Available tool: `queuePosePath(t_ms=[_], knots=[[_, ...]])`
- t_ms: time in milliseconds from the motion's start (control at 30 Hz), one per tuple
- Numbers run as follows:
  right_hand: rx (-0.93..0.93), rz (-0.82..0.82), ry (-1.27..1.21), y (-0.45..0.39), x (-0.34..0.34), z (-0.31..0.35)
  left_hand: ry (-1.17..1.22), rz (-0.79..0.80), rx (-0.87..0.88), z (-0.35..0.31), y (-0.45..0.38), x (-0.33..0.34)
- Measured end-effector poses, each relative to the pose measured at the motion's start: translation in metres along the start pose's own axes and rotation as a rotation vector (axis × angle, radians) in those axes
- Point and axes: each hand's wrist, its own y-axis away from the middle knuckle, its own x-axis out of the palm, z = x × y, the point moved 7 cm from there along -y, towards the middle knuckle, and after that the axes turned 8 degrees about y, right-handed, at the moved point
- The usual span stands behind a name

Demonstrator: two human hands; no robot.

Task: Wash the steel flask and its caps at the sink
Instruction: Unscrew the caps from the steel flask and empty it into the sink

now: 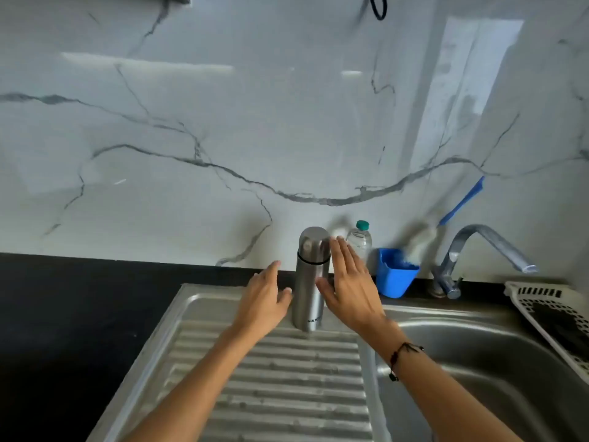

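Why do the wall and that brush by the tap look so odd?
Head view: the glossy marble wall mirrors bright window glare; the wide lens bows the counter edge; the blue-handled brush looks smeared with blur, while the steel flask stays fairly sharp.

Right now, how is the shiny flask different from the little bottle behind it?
The steel flask is silver metal that you cannot see through; the plastic bottle is clear. The flask has a steel cap, the bottle a green one. The flask stands on the ribbed drainboard between both hands; the bottle stands by the wall, partly hidden. Both stand upright with caps on.
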Motion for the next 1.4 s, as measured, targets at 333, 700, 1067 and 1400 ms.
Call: queuePosePath(t_ms=[333, 700, 1067, 1400], knots=[[0.1, 0.076, 0.135, -0.07, -0.015, 0.019, 0.458, -0.052, -0.01, -0.025, -0.055, 0.033], [0.136, 0.064, 0.145, -0.095, 0.002, 0.008, 0.676, -0.086, -0.207, 0.003, -0.071, 0.066], [-0.02, -0.062, 0.044, -0.021, -0.06, 0.045, 0.742, -0.219, -0.178, -0.026, 0.012, 0.024], [-0.142, -0.167, -0.055, 0.095, -0.098, 0.106, 0.732, -0.251, -0.169, -0.045, 0.152, -0.015]])
